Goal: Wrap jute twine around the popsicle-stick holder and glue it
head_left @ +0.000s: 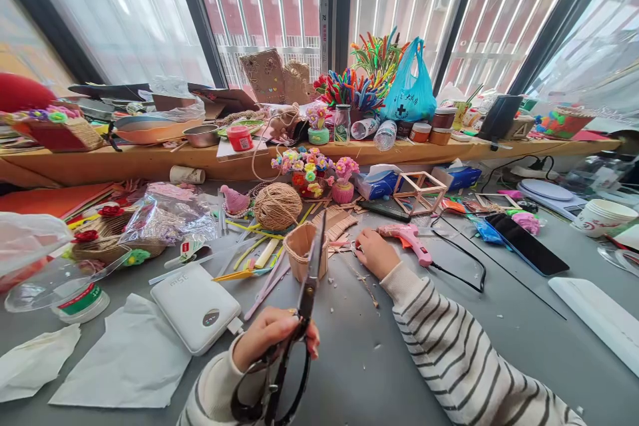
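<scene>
My left hand [272, 336] grips black scissors [302, 309] by the handles, low in the middle of the view, blades closed and pointing up toward a small brown paper cup [302, 249] wound with twine. My right hand [374, 251], in a striped sleeve, reaches forward onto the grey table [359, 359] just right of the cup, fingers curled over small wooden sticks [337, 223]; what it pinches is hidden. A pink glue gun [409, 239] lies right beside it.
A ball of twine [277, 205], a white power bank [196, 306], paper sheets [124, 363], a phone [526, 243] and a wooden frame cube [418, 192] lie around. The wooden shelf [150, 161] behind carries craft flowers, jars, bowls and a blue bag [409, 90].
</scene>
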`<state>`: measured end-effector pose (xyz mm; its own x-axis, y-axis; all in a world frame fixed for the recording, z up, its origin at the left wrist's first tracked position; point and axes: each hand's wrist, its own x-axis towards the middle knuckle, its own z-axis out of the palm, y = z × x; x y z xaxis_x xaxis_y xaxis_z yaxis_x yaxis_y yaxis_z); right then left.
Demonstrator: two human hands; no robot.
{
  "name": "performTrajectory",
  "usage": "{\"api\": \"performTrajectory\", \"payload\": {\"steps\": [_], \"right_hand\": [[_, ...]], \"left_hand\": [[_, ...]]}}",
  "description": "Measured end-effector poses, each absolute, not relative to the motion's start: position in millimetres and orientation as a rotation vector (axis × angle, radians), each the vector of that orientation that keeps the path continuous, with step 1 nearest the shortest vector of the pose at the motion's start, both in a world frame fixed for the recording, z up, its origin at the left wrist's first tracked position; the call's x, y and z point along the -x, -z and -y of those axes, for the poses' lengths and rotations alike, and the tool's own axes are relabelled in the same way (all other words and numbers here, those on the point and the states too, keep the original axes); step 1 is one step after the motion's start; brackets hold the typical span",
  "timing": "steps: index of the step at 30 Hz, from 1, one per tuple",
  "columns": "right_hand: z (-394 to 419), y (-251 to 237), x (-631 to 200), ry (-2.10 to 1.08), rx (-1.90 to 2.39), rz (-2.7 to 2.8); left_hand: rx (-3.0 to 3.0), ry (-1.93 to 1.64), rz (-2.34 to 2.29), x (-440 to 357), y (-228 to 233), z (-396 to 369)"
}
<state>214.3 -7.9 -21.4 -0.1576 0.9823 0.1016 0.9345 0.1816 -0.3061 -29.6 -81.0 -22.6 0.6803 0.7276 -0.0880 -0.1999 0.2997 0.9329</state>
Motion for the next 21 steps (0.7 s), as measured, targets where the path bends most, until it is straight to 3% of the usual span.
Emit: {"api": "performTrajectory", "payload": {"steps": [9,15,21], "right_hand": [[26.6,12.0,-211.7,-0.225,2.117,2.238],[24.9,16.3,-218.2,-0.235,2.060,2.151],[25.5,27.1,-233.5,-0.272,1.924,1.983]], "left_hand": [[-0.885,-0.462,-0.558,4.0,34.7,83.6],[-0.861,-0.473,-0.544,2.0,49.7,80.4],[-0.861,-0.344,-0.754,-4.9,32.9,78.1]]}}
